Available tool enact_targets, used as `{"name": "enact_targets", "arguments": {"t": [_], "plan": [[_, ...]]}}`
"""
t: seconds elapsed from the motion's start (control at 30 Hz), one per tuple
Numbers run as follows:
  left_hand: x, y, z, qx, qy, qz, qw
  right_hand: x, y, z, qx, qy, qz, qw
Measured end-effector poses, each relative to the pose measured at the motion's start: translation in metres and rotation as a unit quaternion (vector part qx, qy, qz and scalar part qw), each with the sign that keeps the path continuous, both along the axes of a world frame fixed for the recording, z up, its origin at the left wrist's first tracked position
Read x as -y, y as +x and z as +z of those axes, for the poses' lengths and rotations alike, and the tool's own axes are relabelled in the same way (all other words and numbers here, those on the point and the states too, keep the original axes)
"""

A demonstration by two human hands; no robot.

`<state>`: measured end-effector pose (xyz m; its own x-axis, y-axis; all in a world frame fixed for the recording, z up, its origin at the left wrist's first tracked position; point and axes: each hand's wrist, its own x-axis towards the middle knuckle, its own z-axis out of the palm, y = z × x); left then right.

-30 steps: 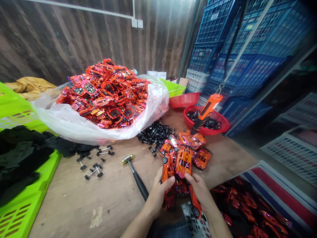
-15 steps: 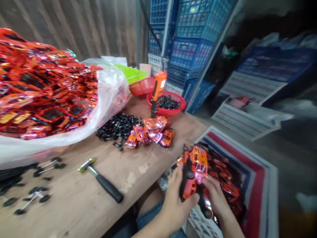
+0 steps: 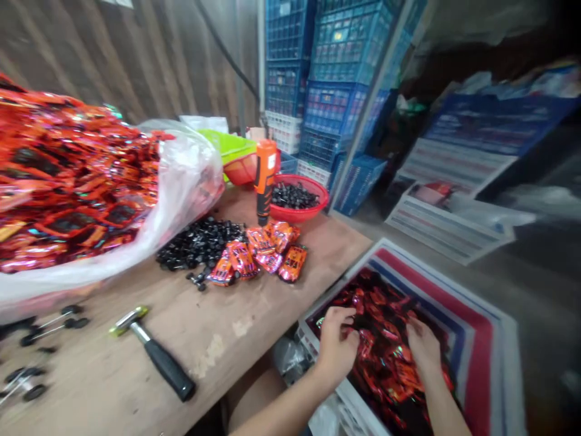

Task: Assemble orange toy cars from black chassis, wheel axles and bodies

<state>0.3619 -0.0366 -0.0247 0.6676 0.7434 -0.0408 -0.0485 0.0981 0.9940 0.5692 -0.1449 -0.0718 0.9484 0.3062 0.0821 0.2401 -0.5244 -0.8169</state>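
- Blue crates (image 3: 345, 60) stack up behind the wooden worktop (image 3: 254, 315).
- The toy cars (image 3: 385, 339) I held a moment ago now lie in the bin (image 3: 476, 330), under my hands.
- My right hand (image 3: 422, 346) lies flat, its grip released. My left hand (image 3: 338, 342) is curled, and I cannot tell its grip.
- A hammer (image 3: 158, 357) lies well to the left.

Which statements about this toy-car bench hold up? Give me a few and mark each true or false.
1. The left hand and right hand are both on the red toy cars in the crate. True.
2. The hammer is held in the left hand. False: it lies on the table, untouched.
3. The red bowl holds black wheels. True.
4. The clear bag of car bodies sits on the floor. False: it is on the table.
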Motion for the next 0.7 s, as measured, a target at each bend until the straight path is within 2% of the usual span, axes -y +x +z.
{"name": "enact_targets", "arguments": {"t": [0.03,0.07,0.13,0.17,0.23,0.33,0.43,0.57,0.63,0.7], "plan": [[-0.013,-0.024,0.011,-0.017,0.083,0.081,0.993,-0.026,-0.012,0.004,0.009,0.024,0.026,0.999],[-0.029,-0.047,0.023,-0.047,0.159,0.155,0.974,-0.056,-0.026,0.01,0.016,0.052,0.067,0.996],[-0.063,-0.089,0.042,-0.167,0.229,0.317,0.905,-0.12,-0.06,0.025,0.021,0.102,0.176,0.979],[-0.081,-0.106,0.048,-0.239,0.24,0.363,0.868,-0.152,-0.077,0.034,0.015,0.112,0.223,0.968],[-0.112,-0.13,0.053,-0.366,0.238,0.404,0.804,-0.212,-0.102,0.052,-0.018,0.115,0.262,0.958],[-0.14,-0.141,0.048,-0.437,0.239,0.393,0.773,-0.277,-0.116,0.067,-0.07,0.115,0.303,0.944],[-0.144,-0.135,0.04,-0.477,0.261,0.351,0.762,-0.306,-0.112,0.071,-0.118,0.115,0.336,0.927],[-0.139,-0.131,0.039,-0.489,0.28,0.337,0.754,-0.308,-0.11,0.069,-0.178,0.123,0.363,0.906],[-0.138,-0.133,0.04,-0.476,0.272,0.337,0.765,-0.304,-0.113,0.068,-0.208,0.137,0.368,0.896],[-0.141,-0.135,0.039,-0.45,0.253,0.337,0.788,-0.3,-0.118,0.066,-0.232,0.161,0.358,0.89]]}}
